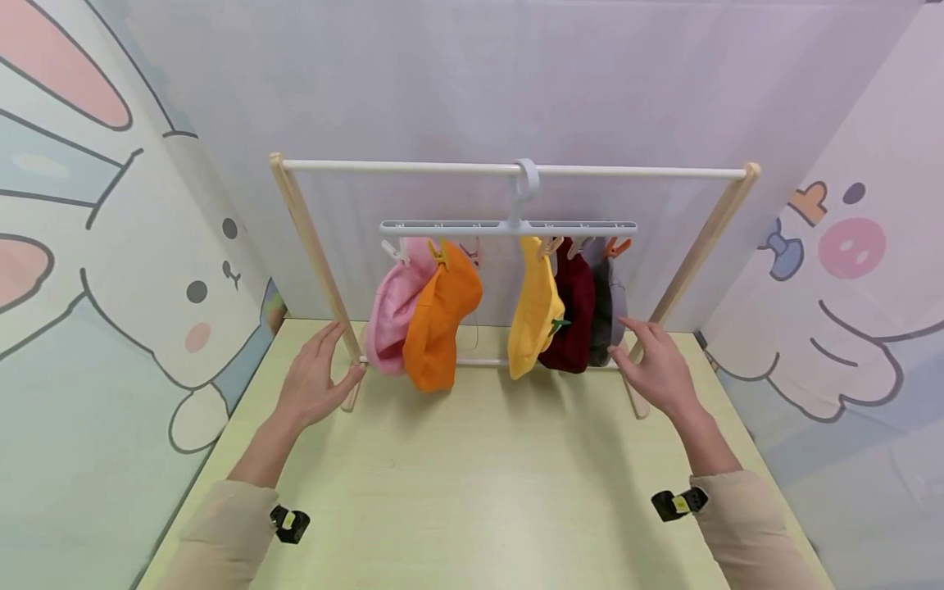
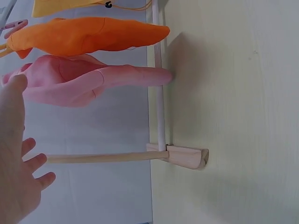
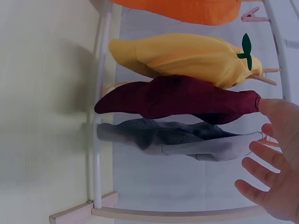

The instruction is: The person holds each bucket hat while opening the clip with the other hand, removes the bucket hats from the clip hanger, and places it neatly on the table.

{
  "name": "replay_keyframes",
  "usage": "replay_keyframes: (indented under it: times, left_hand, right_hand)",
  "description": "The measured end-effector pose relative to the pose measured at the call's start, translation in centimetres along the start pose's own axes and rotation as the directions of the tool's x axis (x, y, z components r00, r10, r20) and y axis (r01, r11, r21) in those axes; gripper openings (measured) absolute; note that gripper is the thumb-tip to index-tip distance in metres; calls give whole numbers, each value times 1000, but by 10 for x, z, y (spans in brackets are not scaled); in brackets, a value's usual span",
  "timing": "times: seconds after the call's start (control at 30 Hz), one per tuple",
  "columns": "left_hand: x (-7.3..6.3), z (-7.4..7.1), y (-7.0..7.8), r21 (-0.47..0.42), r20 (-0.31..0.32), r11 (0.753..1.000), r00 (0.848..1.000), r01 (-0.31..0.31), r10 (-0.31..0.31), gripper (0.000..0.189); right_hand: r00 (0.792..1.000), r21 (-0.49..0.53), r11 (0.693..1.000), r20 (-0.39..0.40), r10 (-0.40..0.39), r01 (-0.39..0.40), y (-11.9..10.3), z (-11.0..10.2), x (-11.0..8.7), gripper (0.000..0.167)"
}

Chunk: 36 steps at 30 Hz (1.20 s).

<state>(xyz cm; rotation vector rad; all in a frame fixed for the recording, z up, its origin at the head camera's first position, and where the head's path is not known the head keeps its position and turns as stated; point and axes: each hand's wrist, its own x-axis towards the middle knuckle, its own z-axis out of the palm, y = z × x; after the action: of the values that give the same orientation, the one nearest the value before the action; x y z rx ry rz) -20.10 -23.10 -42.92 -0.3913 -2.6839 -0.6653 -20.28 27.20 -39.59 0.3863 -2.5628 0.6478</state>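
Several cloth hats hang by clips from a pale blue clip hanger (image 1: 509, 229): a pink hat (image 1: 394, 315), an orange hat (image 1: 440, 319), a yellow hat (image 1: 533, 315) with a green leaf, a maroon hat (image 1: 577, 307) and a grey hat (image 1: 606, 315). My left hand (image 1: 315, 378), fingers extended and holding nothing, is by the rack's left post, left of the pink hat. On the other side my right hand (image 1: 659, 369) holds nothing, its fingertips close to the grey hat. In the right wrist view its spread fingers show, and the thumb overlaps the maroon hat's end.
The hanger hooks over the white top bar (image 1: 398, 167) of a rack with wooden posts (image 1: 313, 238). A low white rail (image 2: 159, 116) joins its wooden feet (image 2: 184, 156). The rack stands on a pale wooden table (image 1: 472, 492), between cartoon-printed walls (image 1: 826, 344).
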Motion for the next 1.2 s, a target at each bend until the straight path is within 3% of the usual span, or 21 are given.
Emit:
replay_keyframes:
  times: [0.4,0.97,1.2]
  left_hand:
    - [5,5,7,-40,-56,999,998,10,-12,70]
    - [9,12,9,-93,-30,992,996,84,-87,69]
    - [8,18,9,-124,-26,986,993,111,-115,67]
  right_hand:
    - [995,29,999,-101,-21,24,-18,6,12,41]
    - [993,58,996,-104,-58,64,-38,17,28,40]
    - [979,76,987,-156,-131,144,-47,24,36,38]
